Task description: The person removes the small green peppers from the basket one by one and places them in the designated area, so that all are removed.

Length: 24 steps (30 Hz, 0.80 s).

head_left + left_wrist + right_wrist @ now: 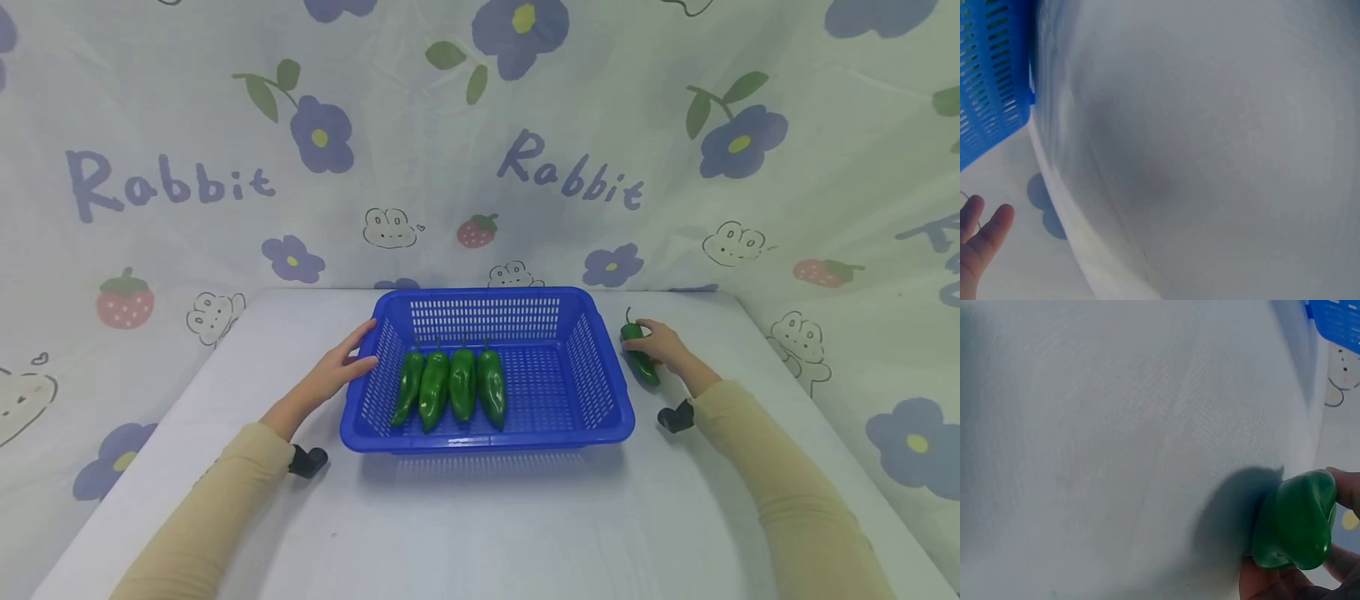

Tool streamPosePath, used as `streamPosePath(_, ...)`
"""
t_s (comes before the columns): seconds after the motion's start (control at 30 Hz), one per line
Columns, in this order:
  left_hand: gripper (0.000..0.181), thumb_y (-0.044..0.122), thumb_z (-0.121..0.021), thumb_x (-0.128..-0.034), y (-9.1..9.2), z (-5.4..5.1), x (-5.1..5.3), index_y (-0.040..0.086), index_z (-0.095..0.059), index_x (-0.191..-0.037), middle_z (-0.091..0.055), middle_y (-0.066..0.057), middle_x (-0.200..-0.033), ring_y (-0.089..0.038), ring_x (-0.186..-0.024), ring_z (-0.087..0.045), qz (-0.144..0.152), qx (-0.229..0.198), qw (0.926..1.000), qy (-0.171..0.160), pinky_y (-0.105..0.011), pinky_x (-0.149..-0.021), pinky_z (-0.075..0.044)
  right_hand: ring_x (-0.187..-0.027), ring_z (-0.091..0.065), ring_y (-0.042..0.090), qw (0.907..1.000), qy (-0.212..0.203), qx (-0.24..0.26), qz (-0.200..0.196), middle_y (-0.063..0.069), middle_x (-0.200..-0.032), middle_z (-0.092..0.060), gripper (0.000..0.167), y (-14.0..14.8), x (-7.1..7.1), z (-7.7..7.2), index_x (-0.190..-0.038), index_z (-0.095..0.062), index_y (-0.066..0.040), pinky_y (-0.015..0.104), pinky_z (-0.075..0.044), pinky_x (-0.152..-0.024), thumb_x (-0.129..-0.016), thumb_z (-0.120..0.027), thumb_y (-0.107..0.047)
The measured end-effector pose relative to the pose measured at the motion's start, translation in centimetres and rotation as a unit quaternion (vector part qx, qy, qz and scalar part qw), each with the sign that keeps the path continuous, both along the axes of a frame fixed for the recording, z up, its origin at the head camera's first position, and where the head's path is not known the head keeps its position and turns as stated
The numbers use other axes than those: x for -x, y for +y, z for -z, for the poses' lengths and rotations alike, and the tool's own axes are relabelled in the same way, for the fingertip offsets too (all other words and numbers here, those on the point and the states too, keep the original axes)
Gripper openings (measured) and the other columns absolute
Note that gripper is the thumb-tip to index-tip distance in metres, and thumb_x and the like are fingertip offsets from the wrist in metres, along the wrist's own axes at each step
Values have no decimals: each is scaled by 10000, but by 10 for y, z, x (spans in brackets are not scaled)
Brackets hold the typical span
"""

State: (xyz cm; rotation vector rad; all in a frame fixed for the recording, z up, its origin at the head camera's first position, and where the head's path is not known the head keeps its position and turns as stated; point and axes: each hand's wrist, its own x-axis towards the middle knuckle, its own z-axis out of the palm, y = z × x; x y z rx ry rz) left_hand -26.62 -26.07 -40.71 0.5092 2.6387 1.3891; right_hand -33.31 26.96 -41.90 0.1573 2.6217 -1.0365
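Observation:
A blue plastic basket (480,443) stands on the table, with several long green peppers (462,385) lying side by side in its left half. At the basket's left side, my left hand (339,364) touches the rim with fingers extended. Two straight, spread fingers (990,236) of it show in the left wrist view. Right of the basket, my right hand (663,347) grips another green pepper (643,367), whose stem points away from me. In the right wrist view, fingers and thumb lie around this pepper (1297,522), close to the tabletop.
A white cloth covers the table (480,533). Behind it hangs a patterned curtain (420,183) with flowers, rabbits and strawberries. Black wrist-camera mounts (307,461) sit below both hands.

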Motion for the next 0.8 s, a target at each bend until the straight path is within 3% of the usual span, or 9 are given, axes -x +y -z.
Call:
streamPosePath(0.5, 676, 259, -453, -934, 0, 0, 0, 121, -77, -1478, -111, -258, -1494, -532, -1288, -225, -17, 34, 10000, -14, -640, -969, -292, -1222, -367, 459, 9999, -39, 117, -26, 348, -1365, -281, 726, 6, 2, -2, -1430, -137, 40, 514, -440, -922, -901, -523, -271)
streamPosePath(0.8, 683, 293, -463, -932, 1, -3, -2, 141, -85, -1480, -111, -235, -1502, -508, -1306, -213, 10, 0, 10000, -5, -630, -977, -293, -1255, -339, 450, 9994, 136, 269, -177, 339, -1391, -274, 724, 7, 2, -20, -1438, -120, 30, 525, -401, -961, -912, -520, -266)
